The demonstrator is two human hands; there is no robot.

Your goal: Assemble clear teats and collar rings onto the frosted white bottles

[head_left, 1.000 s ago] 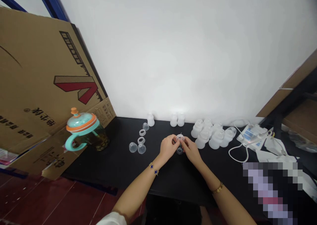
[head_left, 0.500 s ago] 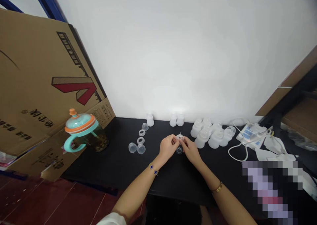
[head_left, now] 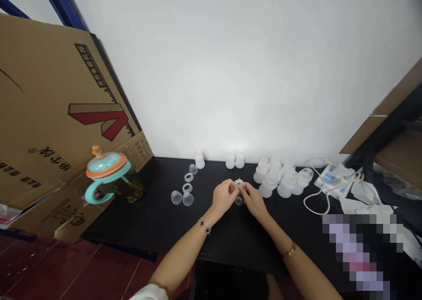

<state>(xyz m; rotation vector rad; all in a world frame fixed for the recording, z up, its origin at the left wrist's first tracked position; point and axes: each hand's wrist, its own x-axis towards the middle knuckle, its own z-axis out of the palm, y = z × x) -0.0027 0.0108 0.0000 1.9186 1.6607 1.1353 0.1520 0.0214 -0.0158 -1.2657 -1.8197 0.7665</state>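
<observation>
My left hand (head_left: 224, 195) and my right hand (head_left: 254, 199) meet over the black table, fingertips closed around a white bottle collar ring (head_left: 238, 183). A small point sticks up above the ring; the fingers cover part of it. Just beneath, a clear dome cap (head_left: 239, 200) shows between the hands, and whether it touches the ring I cannot tell. To the left lie two loose collar rings (head_left: 187, 188) and several clear dome caps (head_left: 188, 198). A group of white baby bottles with clear caps (head_left: 270, 182) stands to the right of my right hand.
Two uncapped bottles (head_left: 235, 160) and a single one (head_left: 199, 160) stand by the wall. At left, a teal-lidded jug (head_left: 115, 177) stands beside a large cardboard box (head_left: 59, 115). A white cable (head_left: 310, 209), papers and a blurred-out patch occupy the right side.
</observation>
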